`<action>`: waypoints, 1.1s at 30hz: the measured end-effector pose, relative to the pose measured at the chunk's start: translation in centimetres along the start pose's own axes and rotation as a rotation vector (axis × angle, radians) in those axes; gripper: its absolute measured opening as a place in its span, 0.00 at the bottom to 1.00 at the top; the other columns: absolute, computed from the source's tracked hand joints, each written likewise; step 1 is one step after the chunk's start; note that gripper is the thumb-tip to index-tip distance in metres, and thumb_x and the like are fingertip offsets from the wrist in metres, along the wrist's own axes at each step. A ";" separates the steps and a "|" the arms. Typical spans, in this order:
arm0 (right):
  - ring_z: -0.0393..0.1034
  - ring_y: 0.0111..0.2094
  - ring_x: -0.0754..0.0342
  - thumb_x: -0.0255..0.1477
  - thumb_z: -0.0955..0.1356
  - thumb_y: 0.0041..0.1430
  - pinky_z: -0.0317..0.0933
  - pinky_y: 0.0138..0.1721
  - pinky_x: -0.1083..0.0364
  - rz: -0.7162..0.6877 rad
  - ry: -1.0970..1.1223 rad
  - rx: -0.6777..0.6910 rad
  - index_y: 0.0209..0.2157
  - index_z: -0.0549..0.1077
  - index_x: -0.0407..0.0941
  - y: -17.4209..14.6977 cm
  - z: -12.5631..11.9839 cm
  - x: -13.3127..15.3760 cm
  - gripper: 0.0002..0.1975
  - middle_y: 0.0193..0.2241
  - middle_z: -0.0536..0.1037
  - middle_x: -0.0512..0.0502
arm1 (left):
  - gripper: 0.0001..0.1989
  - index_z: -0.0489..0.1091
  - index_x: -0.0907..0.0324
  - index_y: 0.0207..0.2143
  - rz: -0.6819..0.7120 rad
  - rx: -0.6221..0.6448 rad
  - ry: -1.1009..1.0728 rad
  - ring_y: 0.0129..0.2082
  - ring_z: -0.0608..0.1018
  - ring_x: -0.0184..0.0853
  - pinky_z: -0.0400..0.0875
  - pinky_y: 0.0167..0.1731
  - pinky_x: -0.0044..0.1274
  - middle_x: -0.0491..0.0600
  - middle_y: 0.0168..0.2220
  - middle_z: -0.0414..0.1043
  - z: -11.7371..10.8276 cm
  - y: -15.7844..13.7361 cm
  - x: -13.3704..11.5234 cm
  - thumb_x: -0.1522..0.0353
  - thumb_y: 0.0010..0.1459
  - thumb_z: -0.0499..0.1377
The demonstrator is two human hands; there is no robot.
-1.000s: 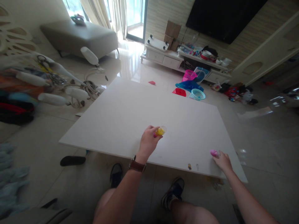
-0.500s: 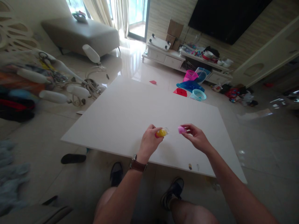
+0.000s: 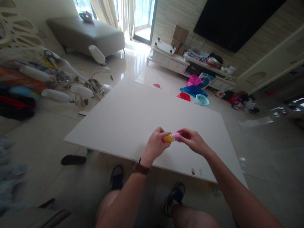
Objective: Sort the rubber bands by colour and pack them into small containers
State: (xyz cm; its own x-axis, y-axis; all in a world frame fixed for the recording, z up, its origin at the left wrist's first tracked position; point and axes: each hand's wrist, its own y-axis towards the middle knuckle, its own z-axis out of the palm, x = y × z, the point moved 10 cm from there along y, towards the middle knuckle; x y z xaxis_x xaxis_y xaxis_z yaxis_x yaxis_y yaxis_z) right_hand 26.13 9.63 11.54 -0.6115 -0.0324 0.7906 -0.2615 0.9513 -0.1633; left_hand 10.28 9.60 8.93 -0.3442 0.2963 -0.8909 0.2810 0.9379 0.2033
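Over the near part of a white tabletop (image 3: 123, 117), my left hand (image 3: 155, 144) is closed around a small clear bottle (image 3: 168, 138) with yellow and pink on it. The bottle lies sideways, its mouth end to the right. My right hand (image 3: 192, 139) pinches a pink cap (image 3: 176, 136) between thumb and fingers. The cap meets the bottle's mouth end; whether it is screwed on I cannot tell. A brown watch strap circles my left wrist.
Near the table's front edge lie a small dark-and-yellow piece (image 3: 193, 171) and a thin clear piece (image 3: 200, 172). Beyond the far edge are a pink basket (image 3: 194, 80), a light-blue basket (image 3: 201, 100) and a red object (image 3: 184, 97). White lamp arms (image 3: 82, 91) stand left.
My right hand has moved left with the pink cap, closing the gap to the bottle. My left hand has shifted slightly right with the bottle.
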 end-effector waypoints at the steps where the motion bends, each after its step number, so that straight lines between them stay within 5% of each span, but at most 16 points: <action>1: 0.75 0.29 0.52 0.50 0.68 0.65 0.71 0.32 0.52 0.042 -0.036 -0.001 0.36 0.77 0.44 0.0 0.1 -0.3 0.22 0.28 0.80 0.47 | 0.18 0.81 0.51 0.47 0.013 0.004 -0.008 0.36 0.74 0.32 0.71 0.41 0.25 0.47 0.38 0.69 0.1 0.0 -0.2 0.74 0.53 0.68; 4: 0.71 0.24 0.54 0.52 0.60 0.70 0.67 0.28 0.54 0.044 -0.140 -0.051 0.32 0.76 0.44 0.0 -0.3 0.3 0.28 0.25 0.77 0.47 | 0.19 0.81 0.51 0.48 0.024 0.007 -0.032 0.37 0.74 0.32 0.71 0.41 0.25 0.47 0.38 0.69 0.3 -0.1 -0.4 0.74 0.52 0.68; 8: 0.76 0.46 0.48 0.49 0.67 0.66 0.71 0.40 0.52 -0.132 -0.102 -0.035 0.55 0.73 0.48 -0.7 -0.7 2.4 0.24 0.50 0.79 0.41 | 0.21 0.80 0.53 0.50 -0.005 -0.014 -0.040 0.36 0.74 0.32 0.71 0.41 0.26 0.47 0.39 0.69 0.1 0.0 0.0 0.74 0.53 0.69; 13: 0.75 0.28 0.52 0.45 0.62 0.72 0.70 0.33 0.52 0.008 -0.178 0.008 0.68 0.59 0.48 -1.4 -1.4 0.4 0.29 0.29 0.80 0.50 | 0.21 0.81 0.52 0.49 -0.025 -0.051 -0.055 0.37 0.75 0.32 0.72 0.42 0.25 0.47 0.39 0.69 -0.5 0.2 0.4 0.74 0.51 0.69; 16: 0.77 0.41 0.48 0.42 0.69 0.66 0.73 0.37 0.50 -0.154 -0.225 -0.036 0.66 0.63 0.52 -1.7 -1.8 2.0 0.30 0.47 0.80 0.41 | 0.20 0.81 0.52 0.48 -0.016 -0.052 -0.064 0.38 0.75 0.32 0.72 0.42 0.25 0.47 0.39 0.69 -0.5 0.2 0.3 0.74 0.52 0.69; 19: 0.73 0.53 0.45 0.35 0.69 0.66 0.74 0.43 0.48 -0.307 -0.214 0.058 0.65 0.67 0.55 -1.9 -0.3 3.7 0.27 0.59 0.73 0.41 | 0.21 0.81 0.51 0.49 -0.015 -0.043 -0.061 0.37 0.74 0.31 0.72 0.42 0.25 0.47 0.39 0.69 -0.3 0.2 0.3 0.74 0.52 0.69; 26: 0.72 0.39 0.50 0.36 0.63 0.72 0.70 0.41 0.50 -0.245 -0.280 -0.057 0.53 0.72 0.45 -0.7 0.9 2.1 0.15 0.42 0.77 0.41 | 0.19 0.81 0.52 0.47 -0.007 -0.030 -0.044 0.35 0.73 0.31 0.70 0.39 0.24 0.46 0.37 0.68 0.2 0.2 0.3 0.74 0.52 0.69; 33: 0.71 0.34 0.51 0.43 0.60 0.73 0.67 0.37 0.51 -0.162 -0.305 -0.135 0.42 0.71 0.44 0.0 1.1 1.7 0.17 0.35 0.76 0.44 | 0.17 0.82 0.53 0.45 -0.042 -0.034 -0.120 0.34 0.73 0.30 0.70 0.39 0.23 0.45 0.36 0.68 0.5 0.3 0.3 0.72 0.51 0.71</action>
State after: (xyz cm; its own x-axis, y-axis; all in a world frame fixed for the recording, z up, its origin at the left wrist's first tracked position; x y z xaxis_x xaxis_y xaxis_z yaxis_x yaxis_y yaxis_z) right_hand 24.29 9.24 12.22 -0.7701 -0.2562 0.5843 -0.2845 0.9576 0.0450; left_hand 10.71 9.85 8.47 -0.2446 0.2347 -0.9408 0.2377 0.9552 0.1765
